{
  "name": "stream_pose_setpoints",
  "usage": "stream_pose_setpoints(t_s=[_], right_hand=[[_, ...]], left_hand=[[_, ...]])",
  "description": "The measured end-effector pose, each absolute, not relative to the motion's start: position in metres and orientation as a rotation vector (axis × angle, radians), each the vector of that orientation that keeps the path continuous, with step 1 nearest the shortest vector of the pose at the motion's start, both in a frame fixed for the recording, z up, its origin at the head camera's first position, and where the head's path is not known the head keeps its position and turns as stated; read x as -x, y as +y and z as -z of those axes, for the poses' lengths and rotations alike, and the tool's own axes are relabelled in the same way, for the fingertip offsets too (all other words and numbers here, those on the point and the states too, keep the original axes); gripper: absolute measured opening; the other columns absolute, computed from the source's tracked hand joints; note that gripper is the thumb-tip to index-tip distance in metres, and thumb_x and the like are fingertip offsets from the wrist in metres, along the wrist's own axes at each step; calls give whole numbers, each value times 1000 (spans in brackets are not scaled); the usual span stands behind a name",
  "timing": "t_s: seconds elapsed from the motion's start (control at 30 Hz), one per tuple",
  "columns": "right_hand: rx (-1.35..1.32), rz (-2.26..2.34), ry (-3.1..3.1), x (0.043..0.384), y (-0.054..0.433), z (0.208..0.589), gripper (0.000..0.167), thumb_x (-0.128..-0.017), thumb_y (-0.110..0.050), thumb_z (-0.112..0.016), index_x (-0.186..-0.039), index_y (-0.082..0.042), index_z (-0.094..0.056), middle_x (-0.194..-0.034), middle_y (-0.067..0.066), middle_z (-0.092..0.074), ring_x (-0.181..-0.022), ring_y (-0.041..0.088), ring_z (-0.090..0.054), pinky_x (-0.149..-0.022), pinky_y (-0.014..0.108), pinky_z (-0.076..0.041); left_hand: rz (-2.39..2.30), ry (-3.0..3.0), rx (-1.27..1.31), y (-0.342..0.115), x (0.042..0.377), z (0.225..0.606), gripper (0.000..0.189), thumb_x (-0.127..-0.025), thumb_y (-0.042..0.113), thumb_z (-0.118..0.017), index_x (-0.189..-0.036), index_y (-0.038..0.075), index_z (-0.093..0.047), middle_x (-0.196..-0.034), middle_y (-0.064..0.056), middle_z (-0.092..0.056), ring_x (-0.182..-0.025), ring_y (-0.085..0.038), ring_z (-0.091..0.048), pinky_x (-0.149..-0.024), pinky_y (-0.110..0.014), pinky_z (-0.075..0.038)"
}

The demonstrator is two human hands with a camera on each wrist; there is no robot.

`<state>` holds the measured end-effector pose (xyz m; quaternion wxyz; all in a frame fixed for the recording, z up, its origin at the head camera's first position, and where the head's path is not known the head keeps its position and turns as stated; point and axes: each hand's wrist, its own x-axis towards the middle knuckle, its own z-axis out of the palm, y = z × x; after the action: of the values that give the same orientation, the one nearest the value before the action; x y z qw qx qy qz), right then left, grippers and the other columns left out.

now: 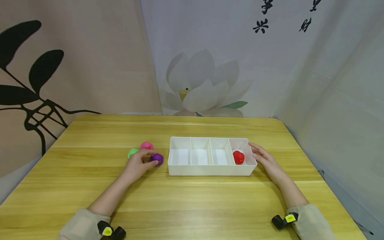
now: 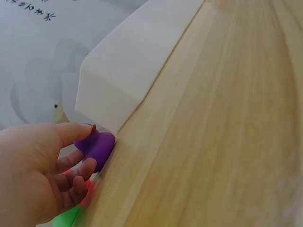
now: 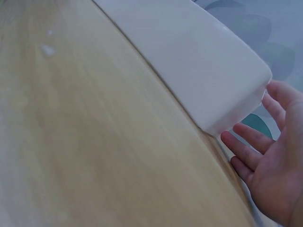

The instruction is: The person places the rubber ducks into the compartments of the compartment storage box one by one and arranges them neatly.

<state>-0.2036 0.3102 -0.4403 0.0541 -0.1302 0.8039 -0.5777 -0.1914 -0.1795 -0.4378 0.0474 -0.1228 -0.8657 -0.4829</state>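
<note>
My left hand (image 1: 138,165) pinches a purple ball (image 1: 157,159) on the table, left of the white box; in the left wrist view the purple ball (image 2: 98,147) looks lumpy, like soft clay. A pink ball (image 1: 146,145) and a green ball (image 1: 132,152) lie beside that hand, partly hidden by it. The white divided box (image 1: 207,170) holds a red lump (image 1: 238,157) in its rightmost compartment; the other compartments hold nothing. At the box's right end is my right hand (image 1: 268,162), its fairly straight fingertips touching the end wall (image 3: 244,111).
The wooden table (image 1: 192,206) reaches back to a hanging cloth (image 1: 207,66) printed with a lotus and characters. Both wrists wear small black cameras, the left wrist camera (image 1: 111,231) and the right wrist camera (image 1: 285,220), over beige sleeves.
</note>
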Motion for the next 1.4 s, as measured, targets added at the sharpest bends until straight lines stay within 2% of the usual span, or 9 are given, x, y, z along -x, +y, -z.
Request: stream_pose_setpoints(t_s=[0.3,0.47,0.7,0.87,1.07,1.2,1.4], right_hand=[[401,1756,2436,205,312,443,51,-103,-26,-43,-149,-9,-31,-146,26,-33,-133,39,-29,-106,56,-20],[394,1756,2434,205,312,443,51,-103,-26,-43,-149,-9,-31,-146,25,-34,-133,38,-29,-105,53,-21],[385,1764,2424,205,312,444,50,-103,-26,-44,-149,-10,-32,-146,26,-33,-133,40,-28,-106,59,-18],[401,1764,2423,205,313,444,51,-103,-26,-43,-149,-9,-31,-146,26,-33,-133,41,-28,-106,60,-17],[402,1769,2417,205,312,443,51,-103,-26,-43,-149,-9,-30,-146,26,-33,-133,40,-29,-106,58,-19],[392,1768,2418,205,312,443,50,-103,-26,-43,-149,-9,-31,-146,25,-34,-133,38,-30,-105,48,-24],[431,1789,2417,204,312,444,49,-103,-22,-43,-148,-6,-31,-144,27,-34,-132,40,-30,-97,20,-32]], left_hand=[[1436,-2633,379,-179,191,438,30,-84,4,-73,-112,-3,-66,-101,-14,-64,-68,-18,-49,-55,-24,-44],[1454,-2632,374,-179,189,436,30,-84,4,-73,-112,-3,-66,-104,-15,-64,-63,-18,-52,-51,-24,-45],[1481,-2621,360,-178,186,429,31,-83,2,-73,-112,-3,-66,-105,-15,-64,-60,-16,-53,-44,-25,-44],[1521,-2608,350,-177,183,421,31,-82,2,-74,-111,-1,-67,-97,-13,-63,-58,-16,-53,-42,-26,-43],[1546,-2564,381,-178,181,411,29,-82,3,-74,-111,0,-68,-95,-11,-61,-61,-17,-52,-46,-25,-43],[1571,-2532,414,-177,180,406,28,-82,3,-74,-109,1,-69,-100,-11,-62,-63,-16,-51,-49,-23,-43],[1613,-2473,468,-174,177,399,29,-82,2,-75,-110,0,-69,-107,-12,-62,-66,-17,-52,-54,-23,-45]])
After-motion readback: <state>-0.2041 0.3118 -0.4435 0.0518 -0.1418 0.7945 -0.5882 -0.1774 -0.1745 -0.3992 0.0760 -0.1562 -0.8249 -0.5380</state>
